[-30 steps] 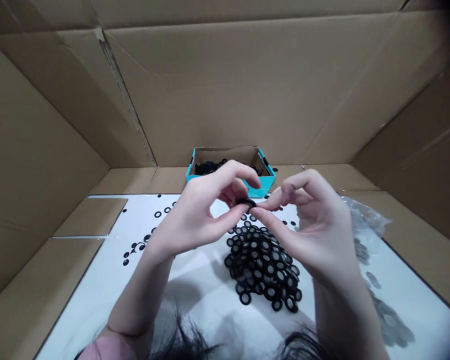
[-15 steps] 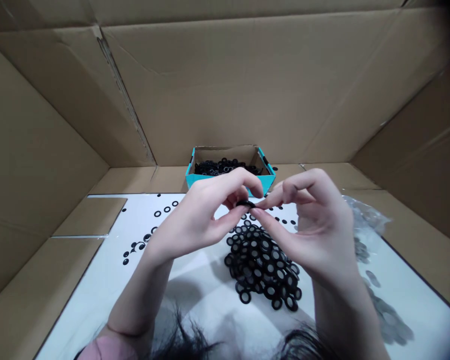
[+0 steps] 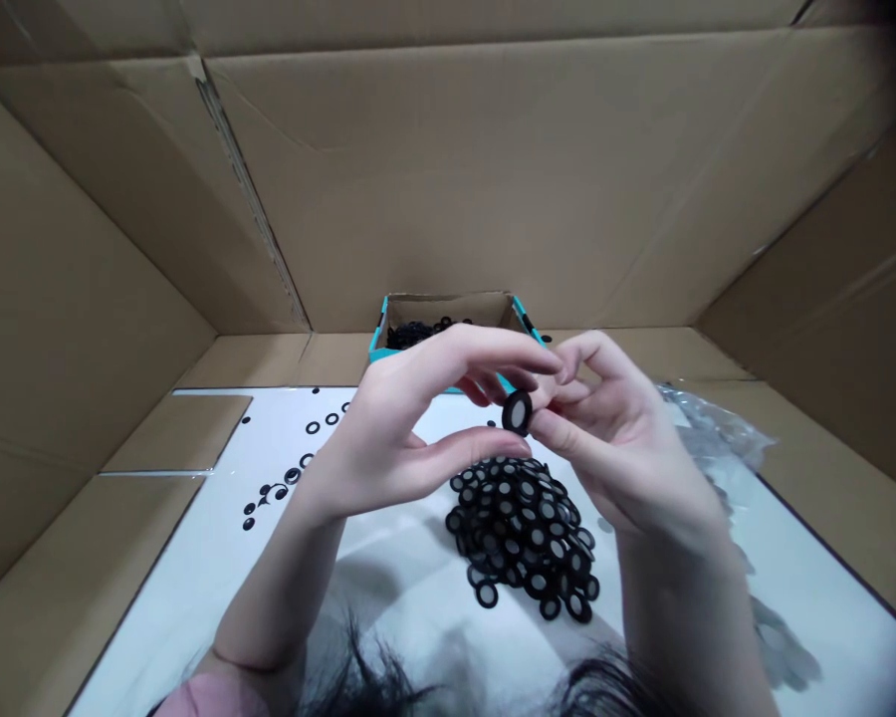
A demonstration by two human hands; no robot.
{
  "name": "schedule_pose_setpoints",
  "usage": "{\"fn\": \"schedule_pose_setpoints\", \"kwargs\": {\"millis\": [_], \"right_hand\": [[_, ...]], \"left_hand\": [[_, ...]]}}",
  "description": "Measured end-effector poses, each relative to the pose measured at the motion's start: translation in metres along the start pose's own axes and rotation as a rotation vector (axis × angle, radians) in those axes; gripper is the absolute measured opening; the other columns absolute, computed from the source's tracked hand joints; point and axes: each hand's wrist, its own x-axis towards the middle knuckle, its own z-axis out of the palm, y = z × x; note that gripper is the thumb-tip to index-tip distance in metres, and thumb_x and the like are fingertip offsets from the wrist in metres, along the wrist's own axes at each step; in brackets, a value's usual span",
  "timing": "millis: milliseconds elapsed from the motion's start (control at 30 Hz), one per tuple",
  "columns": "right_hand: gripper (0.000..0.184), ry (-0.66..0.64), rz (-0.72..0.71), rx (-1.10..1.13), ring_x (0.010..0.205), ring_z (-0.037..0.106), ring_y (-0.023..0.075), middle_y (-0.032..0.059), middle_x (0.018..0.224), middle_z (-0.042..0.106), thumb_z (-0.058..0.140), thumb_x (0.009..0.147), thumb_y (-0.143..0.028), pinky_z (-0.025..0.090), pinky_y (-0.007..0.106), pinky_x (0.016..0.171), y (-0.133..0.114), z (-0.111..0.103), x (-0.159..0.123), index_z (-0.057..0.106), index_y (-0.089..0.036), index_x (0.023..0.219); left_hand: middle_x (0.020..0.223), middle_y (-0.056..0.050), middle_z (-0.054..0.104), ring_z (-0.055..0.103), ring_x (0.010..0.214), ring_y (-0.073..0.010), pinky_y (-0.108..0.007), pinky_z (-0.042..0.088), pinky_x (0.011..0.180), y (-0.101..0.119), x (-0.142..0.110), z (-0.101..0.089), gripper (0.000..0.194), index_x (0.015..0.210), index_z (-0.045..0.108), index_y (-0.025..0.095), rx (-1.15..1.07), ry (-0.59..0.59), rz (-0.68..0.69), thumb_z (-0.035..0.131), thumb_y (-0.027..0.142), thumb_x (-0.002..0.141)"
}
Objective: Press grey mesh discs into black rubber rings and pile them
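My right hand (image 3: 604, 428) pinches a black ring with a pale grey disc in its centre (image 3: 518, 412) between thumb and fingertips, its face tilted toward me. Around that ring curves my left hand (image 3: 425, 418), thumb below and fingers above, spread apart; whether the thumb tip touches the ring's lower edge I cannot tell. Under both hands a heap of similar black rings with grey centres (image 3: 523, 528) lies on the white tabletop (image 3: 388, 617).
Behind my hands stands a turquoise-edged cardboard box (image 3: 378, 344) holding many black rings. Loose black rings (image 3: 292, 475) are scattered at left. On the right lie a clear plastic bag (image 3: 732, 428) and pale translucent discs (image 3: 784, 642). Cardboard walls (image 3: 448, 169) surround the table.
The ring has been turned from edge-on to face me and has shifted slightly right. My left thumb and fingers have come apart from it, while my right hand keeps its pinch.
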Motion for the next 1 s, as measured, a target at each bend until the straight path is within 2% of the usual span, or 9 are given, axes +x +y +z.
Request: {"fn": "schedule_pose_setpoints", "kwargs": {"millis": [267,433,633,800,900,1000], "right_hand": [[0.039,-0.047,0.073,0.022,0.067,0.061,0.0119,-0.0047,0.071,0.066,0.088,0.074,-0.038,0.049,0.027,0.064,0.001,0.0,-0.0011,0.054,-0.027,0.088],[0.039,-0.094,0.099,0.069,0.065,0.059,0.0102,-0.0038,0.076,0.065,0.088,0.075,-0.035,0.047,0.024,0.06,0.005,-0.0013,-0.001,0.053,-0.026,0.09],[0.036,-0.12,0.069,0.1,0.063,0.055,0.0084,-0.0061,0.072,0.063,0.085,0.078,-0.028,0.044,0.021,0.057,0.0037,0.0011,-0.0004,0.052,-0.026,0.092],[0.038,-0.051,0.052,0.055,0.065,0.056,0.0092,-0.0051,0.078,0.067,0.085,0.079,-0.028,0.046,0.022,0.058,0.0015,0.0052,-0.0019,0.049,-0.027,0.093],[0.038,-0.068,0.05,0.071,0.062,0.053,0.008,-0.0068,0.075,0.065,0.084,0.08,-0.027,0.045,0.02,0.056,0.0012,0.0068,-0.0026,0.049,-0.028,0.095],[0.038,-0.107,0.048,0.089,0.059,0.051,0.0067,-0.0093,0.069,0.061,0.082,0.082,-0.025,0.043,0.019,0.055,0.0008,0.007,-0.0028,0.047,-0.028,0.095]], "left_hand": [[0.12,-0.005,0.071,0.073,0.103,-0.0148,-0.023,0.062,0.089,0.0007,0.0009,0.0014,0.041,0.128,0.06,0.022,-0.019,-0.002,0.076,0.073,0.012,0.09],[0.119,-0.004,0.073,0.074,0.103,-0.0141,-0.021,0.062,0.085,0.0038,0.002,0.0029,0.041,0.13,0.059,0.023,0.067,0.005,0.108,0.067,0.008,0.093],[0.124,-0.004,0.073,0.074,0.104,-0.0157,-0.025,0.061,0.091,0.0049,0.0035,-0.0041,0.045,0.137,0.055,0.027,0.179,-0.1,0.117,0.062,0.01,0.096],[0.126,-0.005,0.072,0.071,0.105,-0.0186,-0.03,0.059,0.095,-0.0004,0.0035,-0.0037,0.048,0.137,0.056,0.028,0.192,-0.095,0.12,0.072,0.022,0.092],[0.12,-0.003,0.073,0.071,0.098,-0.017,-0.03,0.059,0.093,-0.0028,0.0036,-0.0021,0.044,0.133,0.058,0.029,0.192,-0.075,0.135,0.068,0.015,0.092],[0.12,-0.002,0.073,0.07,0.1,-0.0166,-0.028,0.062,0.085,-0.0024,0.0031,-0.0038,0.048,0.133,0.058,0.032,0.176,-0.124,0.092,0.059,0.007,0.093]]}}
